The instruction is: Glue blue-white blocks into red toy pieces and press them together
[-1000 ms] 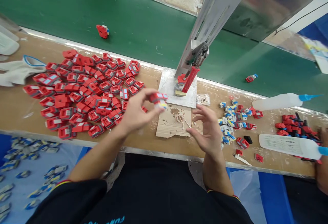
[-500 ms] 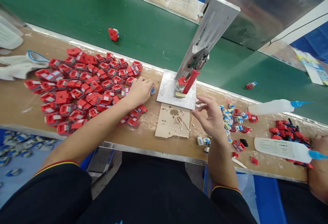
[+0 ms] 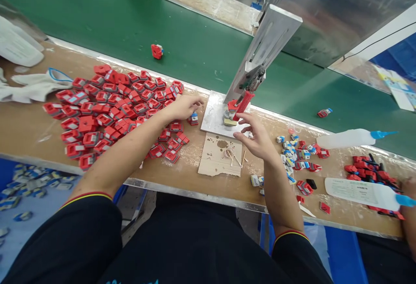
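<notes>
My left hand [image 3: 186,106] hovers beside the pile of red-and-grey plastic parts [image 3: 112,110], fingers stretched toward the metal plate, holding nothing that I can see. Just below its fingers lies a small blue, white and red part [image 3: 193,119]. A toggle clamp with a red handle [image 3: 243,105] is mounted on a slotted metal upright [image 3: 264,50] over a metal base plate [image 3: 211,112]. Under the clamp sits a part with a pale yellow face [image 3: 230,122]. My right hand [image 3: 255,135] is open at the lower end of the handle; whether its fingertips touch it I cannot tell.
Cardboard [image 3: 217,158] with cotton swabs lies before the plate. Rightward are small blue-white blocks [image 3: 289,156], two glue bottles [image 3: 347,138] and red-and-black parts [image 3: 364,169], near another person's arm [image 3: 409,197]. A green belt [image 3: 195,45] runs behind, carrying a few parts.
My left hand has risen off the small blue, white and red part, which now shows beside the pile. My right hand has moved left and up to the clamp's handle. The view has shifted slightly.
</notes>
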A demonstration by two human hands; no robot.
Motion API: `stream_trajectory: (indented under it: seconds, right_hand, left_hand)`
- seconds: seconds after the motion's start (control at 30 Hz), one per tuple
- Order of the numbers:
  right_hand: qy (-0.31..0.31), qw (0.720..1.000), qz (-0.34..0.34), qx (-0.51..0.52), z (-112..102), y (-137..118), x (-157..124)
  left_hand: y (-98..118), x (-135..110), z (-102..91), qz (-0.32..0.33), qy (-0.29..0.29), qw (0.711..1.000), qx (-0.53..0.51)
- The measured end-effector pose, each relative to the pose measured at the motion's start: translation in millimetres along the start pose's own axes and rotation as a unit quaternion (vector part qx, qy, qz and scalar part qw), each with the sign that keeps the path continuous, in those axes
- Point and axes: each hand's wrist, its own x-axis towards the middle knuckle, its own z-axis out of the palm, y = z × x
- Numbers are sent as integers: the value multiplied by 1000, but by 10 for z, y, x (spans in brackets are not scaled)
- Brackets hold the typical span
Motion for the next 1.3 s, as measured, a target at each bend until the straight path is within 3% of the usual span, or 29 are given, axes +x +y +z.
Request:
stream_trajectory:
  seconds: [0.13,0.23,0.33,0.43,0.57,0.63,0.73,0.9,1.03,1.13,1.23,1.3]
  right_hand:
    - [-12,1000,-21,20,-5,41,93]
    - [-13,999,-25,42,43,105,183]
    - [-14,998,-33,58,80,112,198]
    - [4,994,-71,82,17,-47,96]
    - [34,991,-95,92,-271,-474,27]
    - [68,990,-101,71,-460,-675,165]
    - [124,982,-126,63,-735,-865,593]
    - [147,979,-116,79,-1000,-940,1218]
    - [182,970,-151,63,-900,-883,1078]
    - [204,956,-206,54,-681,-776,713]
    - [161,966,-199,15,-392,-653,364]
    - [108,978,-179,-12,-196,-580,203]
  left_hand:
    - [219,108,-10,63,76,995,-31]
    - [550,260,110,125,49,991,-28]
    - [799,401,279,133,33,990,-34]
    - [858,460,403,119,45,988,-87]
    - [812,457,448,130,72,983,-107]
    - [812,458,439,131,69,985,-91]
    - [858,463,407,126,61,988,-65]
    - [929,389,253,104,65,992,-32]
    - [830,153,22,55,95,994,-20]
    - [720,-163,-104,54,88,983,-155]
    - [712,-514,-102,77,38,929,-360]
    - [775,-703,-37,88,19,892,-443]
